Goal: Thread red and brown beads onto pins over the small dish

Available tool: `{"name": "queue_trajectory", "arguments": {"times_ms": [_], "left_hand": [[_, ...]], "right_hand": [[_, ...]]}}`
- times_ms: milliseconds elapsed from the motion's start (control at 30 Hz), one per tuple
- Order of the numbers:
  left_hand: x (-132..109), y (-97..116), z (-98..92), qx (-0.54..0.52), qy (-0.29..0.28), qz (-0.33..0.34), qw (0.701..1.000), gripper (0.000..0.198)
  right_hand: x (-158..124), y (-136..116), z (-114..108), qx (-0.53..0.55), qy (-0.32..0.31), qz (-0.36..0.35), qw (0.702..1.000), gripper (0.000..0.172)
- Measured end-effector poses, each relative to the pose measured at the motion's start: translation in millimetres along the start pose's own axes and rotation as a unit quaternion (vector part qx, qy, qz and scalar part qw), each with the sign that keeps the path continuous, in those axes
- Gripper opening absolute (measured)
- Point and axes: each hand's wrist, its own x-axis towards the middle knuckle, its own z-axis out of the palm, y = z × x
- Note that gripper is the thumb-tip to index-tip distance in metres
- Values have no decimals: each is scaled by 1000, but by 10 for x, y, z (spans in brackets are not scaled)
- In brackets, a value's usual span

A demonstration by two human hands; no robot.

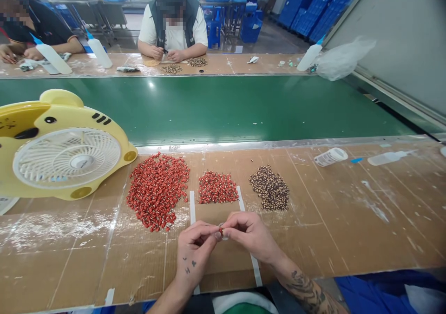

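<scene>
Red bead-like piece (pixel 220 231) sits gripped between the fingertips of the left hand (pixel 195 253) and right hand (pixel 250 234), held tight and close together over the cardboard-topped bench (pixel 348 221), a steady pinch suiting something this small.

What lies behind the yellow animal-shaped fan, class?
The green conveyor belt runs behind the yellow fan; its body hides the stretch of belt directly behind it.

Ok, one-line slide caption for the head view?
Left hand and right hand pinch a small red piece beside heaped red pieces and brown pieces on a cardboard-covered bench.
</scene>
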Motion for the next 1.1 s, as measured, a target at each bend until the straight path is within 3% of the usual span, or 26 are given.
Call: {"name": "queue_trajectory", "arguments": {"times_ms": [167,300,467,567,700,800,900,967,1100], "left_hand": [[-15,0,-13,25,9,18,999,10],[123,10,-18,45,-16,26,999,9],[539,-121,-117,123,-17,65,990,10],[878,-263,-183,268,29,122,955,14],[1153,-390,-176,314,18,147,938,16],[1146,-375,-217,335,5,164,928,17],[1046,-283,-412,368,18,178,912,17],[973,-222,-583,446,29,197,873,19],[859,-204,-785,560,-41,201,802,18]], "right_hand": [[4,21,24,5,-10,5,1000,16],[42,59,30,-13,20,-16,1000,14],[118,125,-64,-70,93,-73,991,14],[113,175,-168,-75,114,-85,987,13],[38,247,-259,-74,119,-102,985,13],[-17,282,-288,-91,115,-111,983,13],[-48,295,-319,-122,98,-92,983,13],[-60,301,-335,-145,67,-72,985,12],[-87,323,-316,-173,3,-53,983,13]]}}
